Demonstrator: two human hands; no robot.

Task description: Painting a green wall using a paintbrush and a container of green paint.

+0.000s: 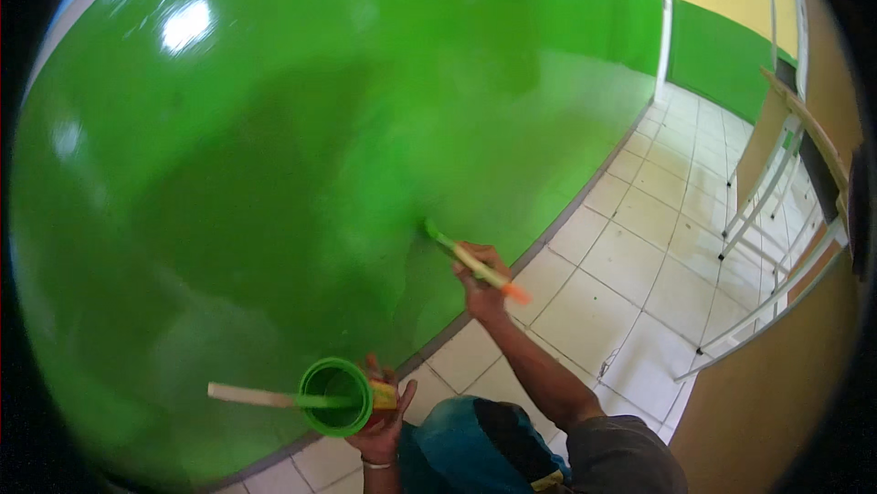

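In my right hand [480, 280] is a paintbrush [473, 262] with a pale handle and an orange end. Its green bristles touch the green wall [256, 193], or nearly so. My left hand [384, 430] is wrapped round a small paint can [382, 395] at the lower middle, whose rim is coated green and which has green paint inside. A wooden stick [256, 394] lies across the can's mouth, its inner end smeared green and its bare end pointing left. The wall around the brush looks glossy, with lighter and darker green patches.
White floor tiles [585, 316] run along the wall's foot, beside a dark skirting strip [585, 191]. Chairs with white metal legs [754, 215] and wooden parts stand at the right. A brown board-like surface [767, 384] fills the lower right. My knee in blue cloth [448, 444] is below.
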